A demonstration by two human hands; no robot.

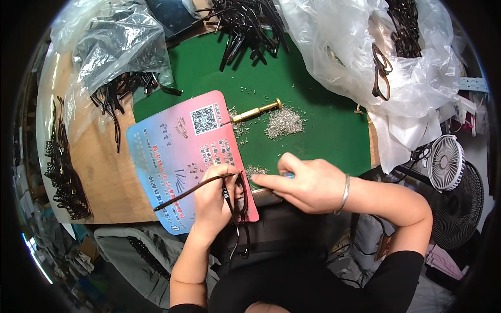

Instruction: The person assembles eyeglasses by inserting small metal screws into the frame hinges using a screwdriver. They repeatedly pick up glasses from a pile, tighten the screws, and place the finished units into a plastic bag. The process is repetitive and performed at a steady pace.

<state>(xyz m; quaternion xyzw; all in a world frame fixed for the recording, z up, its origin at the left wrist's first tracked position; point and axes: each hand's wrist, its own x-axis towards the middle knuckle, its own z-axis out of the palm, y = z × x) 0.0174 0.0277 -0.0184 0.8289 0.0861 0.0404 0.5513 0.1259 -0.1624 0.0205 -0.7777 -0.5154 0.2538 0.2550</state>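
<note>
My left hand (214,195) is closed on a dark eyeglass frame (243,197), above the right edge of a pink and blue printed mat. One brown temple arm (190,191) sticks out to the left from between its fingers; another part of the glasses hangs below the hand. My right hand (308,185) is curled around a small blue thing (288,175), mostly hidden by the fingers. Its index fingertip is at a small pile of tiny silver screws (255,171). A larger pile of tiny metal pieces (284,123) lies farther back, beside a brass screwdriver (255,111).
The printed mat (151,135) lies on the green work surface (334,133), with small parts on it. Dark temple arms (250,31) are heaped at the back. Plastic bags with eyewear parts flank them, and glasses frames (382,73) rest on the right bag. Two fans (446,161) stand at right.
</note>
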